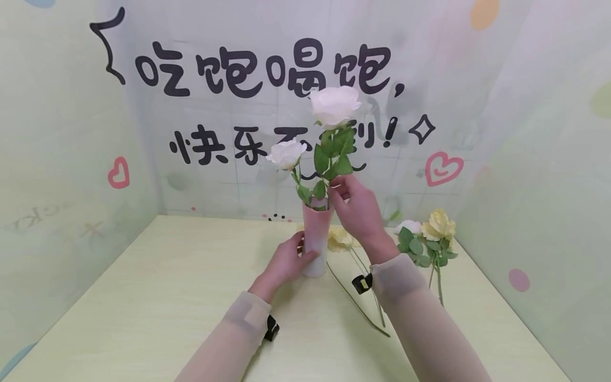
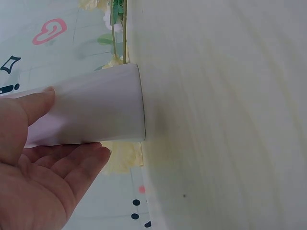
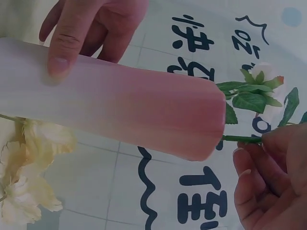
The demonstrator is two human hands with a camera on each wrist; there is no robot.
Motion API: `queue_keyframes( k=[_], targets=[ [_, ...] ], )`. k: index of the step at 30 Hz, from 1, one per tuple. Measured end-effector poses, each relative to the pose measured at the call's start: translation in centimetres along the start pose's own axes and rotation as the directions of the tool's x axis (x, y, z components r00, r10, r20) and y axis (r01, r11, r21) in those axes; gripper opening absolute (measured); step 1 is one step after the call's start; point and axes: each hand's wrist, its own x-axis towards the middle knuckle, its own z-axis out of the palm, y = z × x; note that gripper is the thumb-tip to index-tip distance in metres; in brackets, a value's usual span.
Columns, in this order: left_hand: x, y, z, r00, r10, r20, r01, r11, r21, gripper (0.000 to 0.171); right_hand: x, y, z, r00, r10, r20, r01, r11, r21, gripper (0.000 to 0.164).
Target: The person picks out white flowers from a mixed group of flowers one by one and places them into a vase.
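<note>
A tall vase [image 1: 317,228], pink at the rim and fading to white, stands upright on the table. My left hand [image 1: 285,260] holds its lower half, thumb on one side and fingers on the other, as the left wrist view also shows. My right hand [image 1: 360,212] pinches the green stem [image 3: 243,139] of a large white rose [image 1: 335,106] just above the vase's mouth. That stem's lower end is hidden inside the vase. A lower white rose [image 1: 287,154] with green leaves leans left out of the same vase.
A yellow flower [image 1: 340,240] lies behind the vase, with long stems [image 1: 355,306] stretching toward the front. Farther right lie another yellow flower [image 1: 439,225] and a white one [image 1: 408,228] with leaves. Printed walls [image 1: 215,193] border the table's back and sides.
</note>
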Motion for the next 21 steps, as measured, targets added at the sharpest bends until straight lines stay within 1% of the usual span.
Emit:
queue_keyframes(
  k=[5, 10, 14, 21],
  targets=[
    [-0.01, -0.02, -0.02, 1.0, 0.005, -0.005, -0.005, 1.0, 0.001, 0.059, -0.33, 0.19, 0.49, 0.997, 0.036, 0.062, -0.033, 0.998, -0.053, 0.01],
    [0.0, 0.05, -0.04, 1.0, 0.003, -0.008, -0.003, 1.0, 0.004, 0.058, -0.4, 0.15, 0.55, 0.991, 0.087, 0.101, -0.079, 0.993, -0.085, 0.011],
    [0.06, 0.05, -0.06, 1.0, 0.002, -0.008, -0.002, 1.0, 0.008, 0.058, -0.24, 0.21, 0.54, 0.988, 0.101, 0.113, -0.088, 0.99, -0.111, 0.012],
    [0.12, 0.01, -0.08, 1.0, -0.005, -0.002, 0.005, 1.0, 0.001, 0.057, -0.3, 0.81, 0.58, 0.984, 0.12, 0.128, -0.106, 0.988, -0.116, 0.018]
  ],
)
